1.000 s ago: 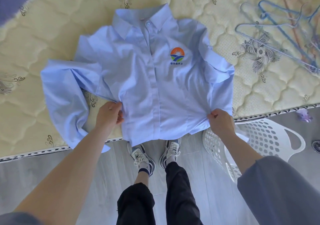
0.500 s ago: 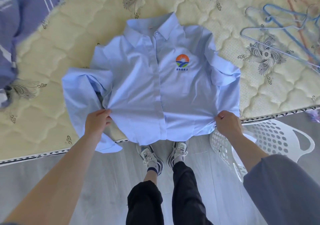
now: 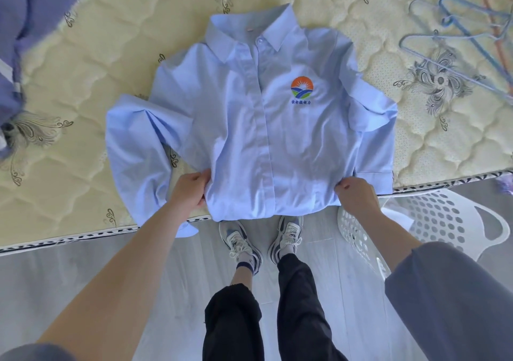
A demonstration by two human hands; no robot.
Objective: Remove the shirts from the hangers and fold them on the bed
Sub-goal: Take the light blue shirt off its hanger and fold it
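A light blue shirt (image 3: 249, 127) with an orange and green chest logo lies face up on the cream quilted bed (image 3: 83, 83), collar away from me. Its hem hangs over the bed's near edge. My left hand (image 3: 191, 191) grips the hem's left corner and my right hand (image 3: 356, 197) grips the right corner. The left sleeve drapes down over the edge beside my left wrist; the right sleeve is folded along the shirt's side. Two or three empty blue wire hangers (image 3: 458, 36) lie on the bed at the far right.
A white perforated laundry basket (image 3: 444, 222) stands on the grey floor right of my feet, against the bed edge. Purple-blue striped fabric (image 3: 25, 27) lies at the bed's far left corner. My shoes (image 3: 261, 238) are close to the bed edge.
Both hands keep their grip on the hem corners. The left hand's position along the hem shifted out and back, and the left sleeve now lies closer to the shirt body. The view has shifted.
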